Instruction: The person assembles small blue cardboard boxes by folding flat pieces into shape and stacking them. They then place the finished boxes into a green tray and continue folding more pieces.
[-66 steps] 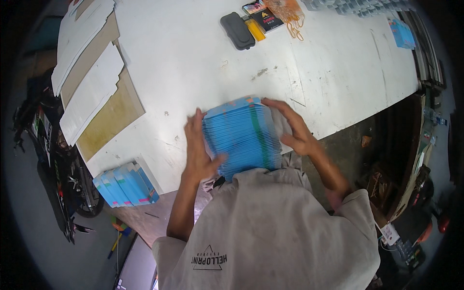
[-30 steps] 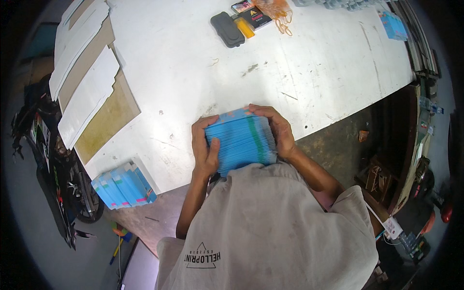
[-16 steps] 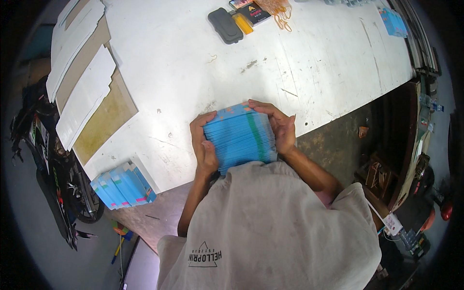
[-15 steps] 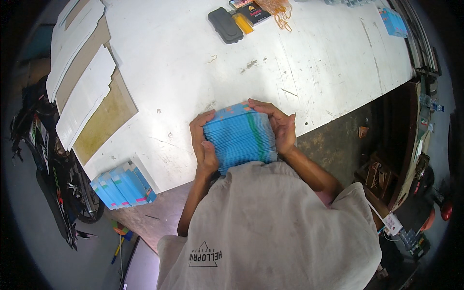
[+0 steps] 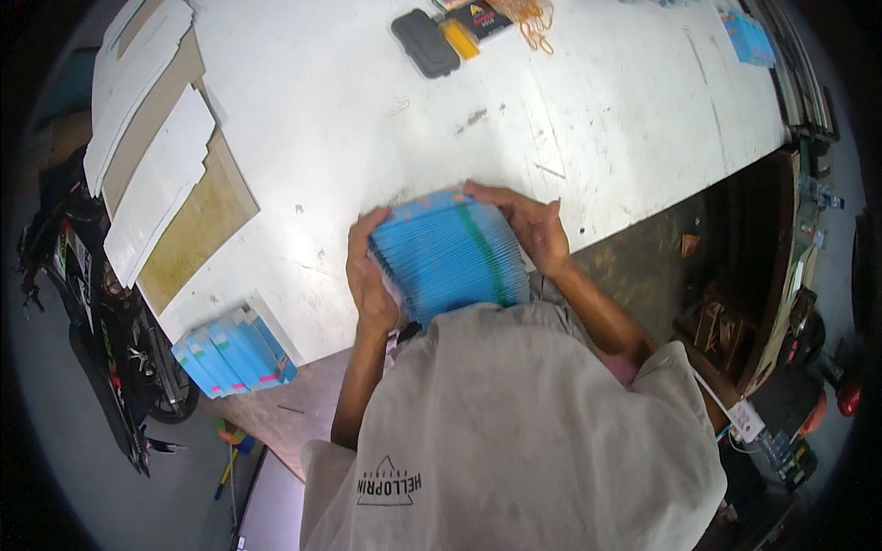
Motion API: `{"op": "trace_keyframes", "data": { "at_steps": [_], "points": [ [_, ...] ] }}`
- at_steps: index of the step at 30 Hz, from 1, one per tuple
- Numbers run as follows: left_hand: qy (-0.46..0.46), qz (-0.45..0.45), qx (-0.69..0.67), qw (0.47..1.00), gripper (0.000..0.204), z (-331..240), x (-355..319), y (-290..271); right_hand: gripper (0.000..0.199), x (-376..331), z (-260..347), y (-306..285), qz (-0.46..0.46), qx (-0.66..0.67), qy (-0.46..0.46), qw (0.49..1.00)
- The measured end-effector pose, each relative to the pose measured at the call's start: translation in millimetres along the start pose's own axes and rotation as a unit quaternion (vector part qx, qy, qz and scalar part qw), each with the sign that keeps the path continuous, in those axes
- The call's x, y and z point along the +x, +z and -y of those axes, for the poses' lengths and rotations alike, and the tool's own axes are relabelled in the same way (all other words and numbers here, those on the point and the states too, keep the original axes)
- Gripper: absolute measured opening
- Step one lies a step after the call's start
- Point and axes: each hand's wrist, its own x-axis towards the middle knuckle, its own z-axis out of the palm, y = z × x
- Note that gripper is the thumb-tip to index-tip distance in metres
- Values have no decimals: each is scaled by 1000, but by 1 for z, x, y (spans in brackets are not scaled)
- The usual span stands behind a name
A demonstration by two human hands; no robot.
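Note:
A thick stack of thin blue printed cards or booklets (image 5: 436, 262) sits between my hands at the near edge of the table, against my chest. Its edges show as many fine lines, crossed by a green stripe on the right; orange marks dot the far side. Around the left side curves my left hand (image 5: 371, 280), fingers on the far left corner. My right hand (image 5: 533, 228) presses the right side, its fingertips over the far edge and its palm partly off the stack. The lower part of the stack is hidden by my grey shirt (image 5: 524, 404).
More blue bundles (image 5: 234, 351) stand at the table's near left corner; another blue bundle (image 5: 746, 39) is far right. Torn cardboard sheets (image 5: 175, 184) cover the left side of the white table (image 5: 312, 119). At the back lie a dark case (image 5: 425, 43), a yellow object (image 5: 459, 39) and rubber bands (image 5: 533, 23).
My left hand has moved a little left, and its thumb has come away from the stack's face. The stack's left side now spreads and slants further left. My right hand has shifted slightly.

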Motion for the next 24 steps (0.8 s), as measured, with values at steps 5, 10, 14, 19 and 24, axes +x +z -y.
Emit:
{"op": "trace_keyframes", "data": {
  "at_steps": [5, 10, 14, 19, 24],
  "points": [
    [100, -15, 100, 990, 88, -3, 14, 8, 113, 26, 10, 12, -78, 18, 34, 996],
    [68, 27, 76, 994, 95, -8, -1, -3, 112, 3, 12, -11, 21, -4, 29, 999],
    [49, 62, 62, 995, 101, -11, -20, -9, 114, -24, 21, -1, 1, 18, 78, 997],
    [85, 56, 59, 993, 110, -7, -33, 1, 115, -43, 19, 0, -16, 110, 79, 991],
    [-158, -44, -192, 968, 102, -64, -19, 23, 116, -36, 21, 16, 15, 208, -2, 978]
  ]
}}
